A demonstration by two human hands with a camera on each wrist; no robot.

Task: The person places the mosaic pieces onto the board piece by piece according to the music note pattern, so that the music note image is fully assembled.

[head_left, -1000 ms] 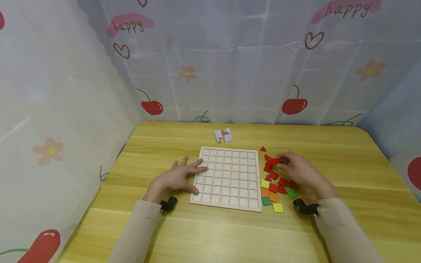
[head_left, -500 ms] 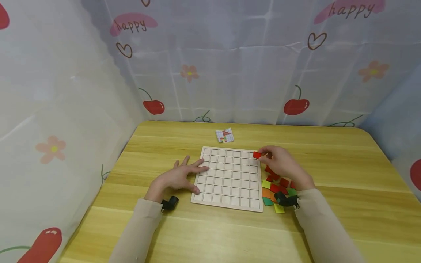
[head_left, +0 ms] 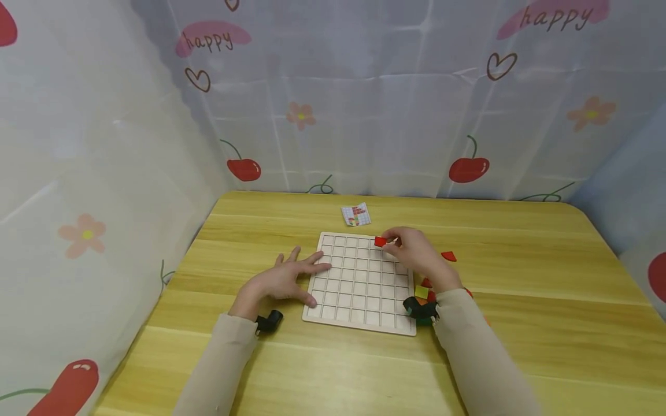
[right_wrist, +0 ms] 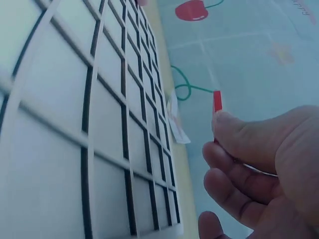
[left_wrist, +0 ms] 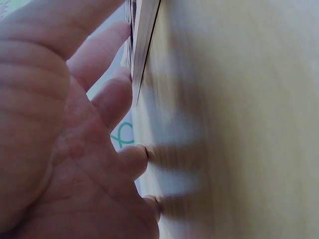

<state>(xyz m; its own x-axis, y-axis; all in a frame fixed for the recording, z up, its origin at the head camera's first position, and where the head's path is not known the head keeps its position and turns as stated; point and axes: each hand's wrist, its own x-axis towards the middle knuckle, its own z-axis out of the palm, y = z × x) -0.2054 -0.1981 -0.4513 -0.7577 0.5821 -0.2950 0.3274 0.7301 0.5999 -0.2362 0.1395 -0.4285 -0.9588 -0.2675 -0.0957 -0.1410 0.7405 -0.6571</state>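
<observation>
A pale wooden grid board (head_left: 346, 286) with square cells lies flat on the table. My left hand (head_left: 283, 280) rests spread at its left edge; in the left wrist view two fingertips (left_wrist: 122, 74) touch the board's side and others rest on the tabletop. Between thumb and fingers my right hand (head_left: 413, 251) pinches a small red tile (head_left: 380, 241) over the far right part of the grid. The right wrist view shows the red tile (right_wrist: 217, 101) edge-on, held away from the grid surface.
Several coloured tiles, among them a yellow tile (head_left: 421, 292), lie right of the board, partly hidden under the right forearm. A red quarter-round piece (head_left: 448, 256) lies apart from them. Behind the board lies a printed pattern card (head_left: 356, 214). A printed curtain (head_left: 364, 133) stands behind the table.
My right hand has carried the red tile from the pile leftward over the board's far right part. The left hand stays at the board's left edge.
</observation>
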